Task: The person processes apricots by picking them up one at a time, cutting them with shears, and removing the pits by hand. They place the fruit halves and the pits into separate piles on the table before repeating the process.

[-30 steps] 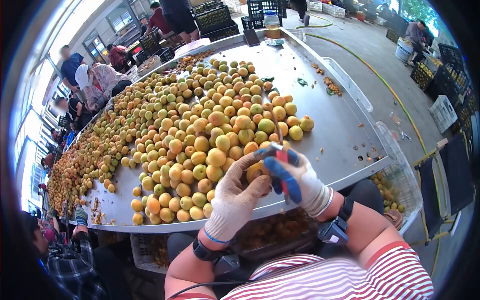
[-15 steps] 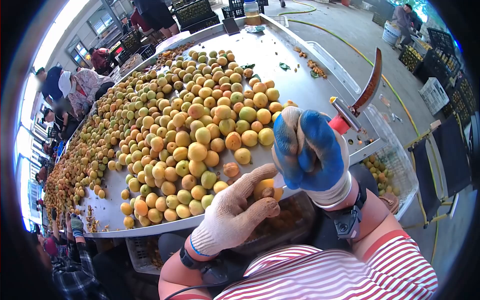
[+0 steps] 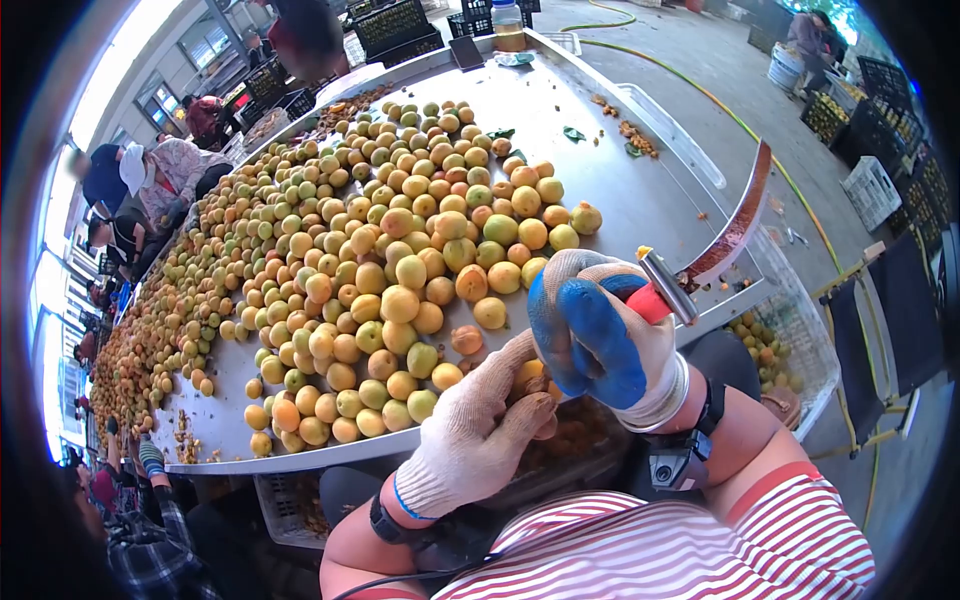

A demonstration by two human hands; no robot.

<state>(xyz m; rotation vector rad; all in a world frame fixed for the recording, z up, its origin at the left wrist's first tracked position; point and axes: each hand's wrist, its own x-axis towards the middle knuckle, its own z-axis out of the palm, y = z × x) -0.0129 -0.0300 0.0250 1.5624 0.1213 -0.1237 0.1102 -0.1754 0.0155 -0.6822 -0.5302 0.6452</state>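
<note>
My left hand [image 3: 475,435], in a white knit glove with browned fingers, pinches an apricot [image 3: 530,377] between thumb and fingers. Close against it, my right hand [image 3: 600,335] wears a blue-coated glove and is wrapped round the red handle [image 3: 650,303] of a sickle. Its curved, rusty blade [image 3: 735,235] points up and away to the right. A short metal tube [image 3: 667,285] sits at the blade's base, with a bit of orange pulp on its end. The fingers hide part of the apricot. Beyond my hands, many loose apricots [image 3: 400,303] lie on the metal table.
The metal table [image 3: 620,205] has a raised rim. Below its near edge, a crate [image 3: 575,440] holds fruit. Another clear crate [image 3: 815,390] with apricots stands at my right beside a folding chair [image 3: 895,315]. Other people work along the left side.
My right hand has shifted left and slightly down, closer against my left hand. The sickle has moved with it and more of its blade shows. My left hand stays nearly in place.
</note>
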